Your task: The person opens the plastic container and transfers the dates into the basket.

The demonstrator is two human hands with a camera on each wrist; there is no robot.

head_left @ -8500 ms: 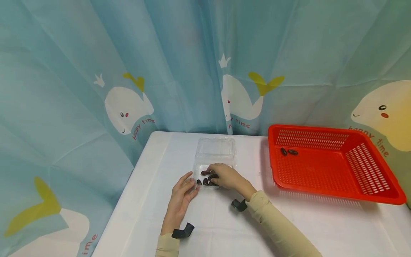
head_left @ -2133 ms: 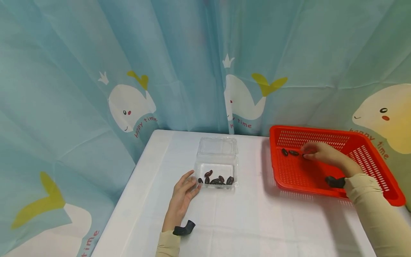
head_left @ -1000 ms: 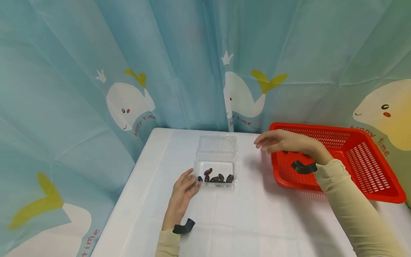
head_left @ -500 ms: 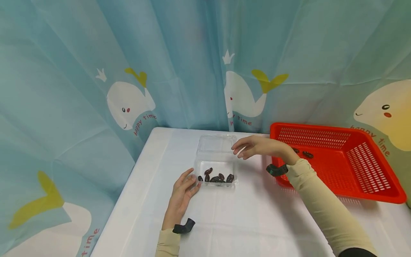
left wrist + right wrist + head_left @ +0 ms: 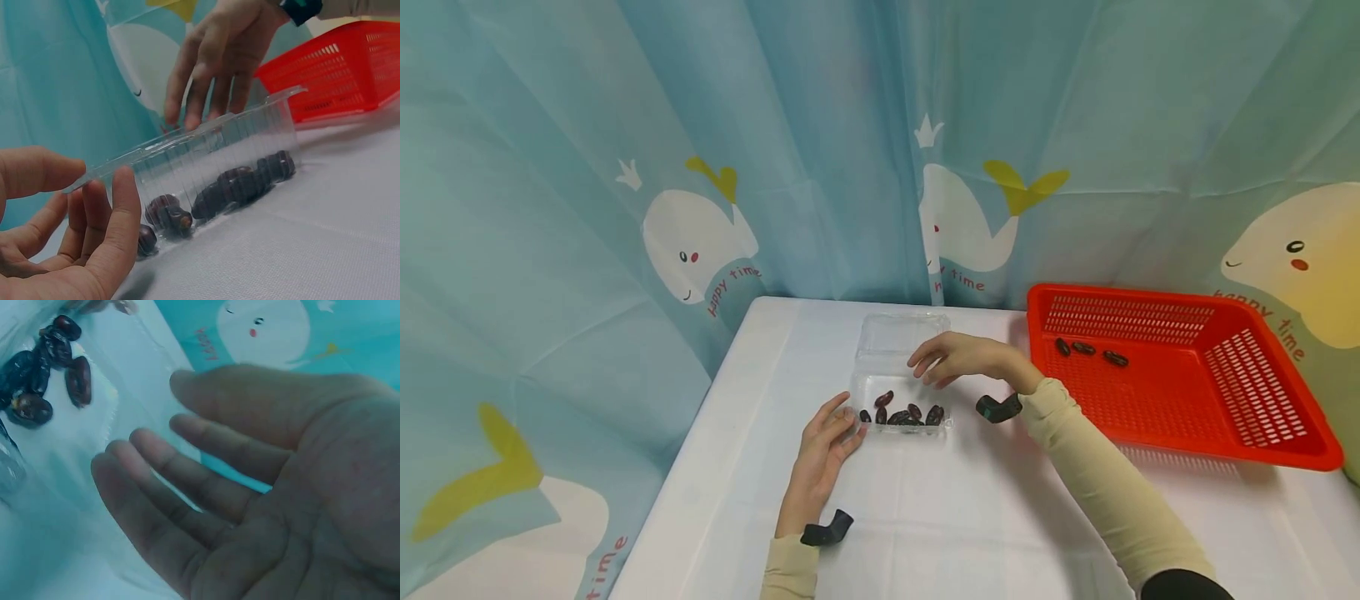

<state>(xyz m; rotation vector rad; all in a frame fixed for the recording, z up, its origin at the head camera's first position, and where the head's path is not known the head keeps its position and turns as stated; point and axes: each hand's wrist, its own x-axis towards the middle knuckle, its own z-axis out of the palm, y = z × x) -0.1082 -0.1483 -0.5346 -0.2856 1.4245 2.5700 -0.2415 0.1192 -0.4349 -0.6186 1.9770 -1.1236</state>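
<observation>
A clear plastic clamshell box (image 5: 898,385) stands on the table with its lid (image 5: 901,332) folded back. Several dark brown dates (image 5: 902,417) lie along its near side. My left hand (image 5: 822,458) holds the box's near left corner; in the left wrist view, the digits pinch the rim and a fingertip (image 5: 127,178) lies against the wall. Over the box's far right part hovers my right hand (image 5: 958,358), its palm bare in the right wrist view, fingers loosely spread and holding nothing.
A red plastic basket (image 5: 1180,408) with slotted sides stands right of the box. Three dates (image 5: 1083,347) lie at its far left. A white cloth covers the table (image 5: 925,517). A blue curtain (image 5: 820,167) with whale prints hangs behind.
My right hand has gone from the box to the basket and back left over the box. The basket held two dates at first and now holds three. My left hand stays put.
</observation>
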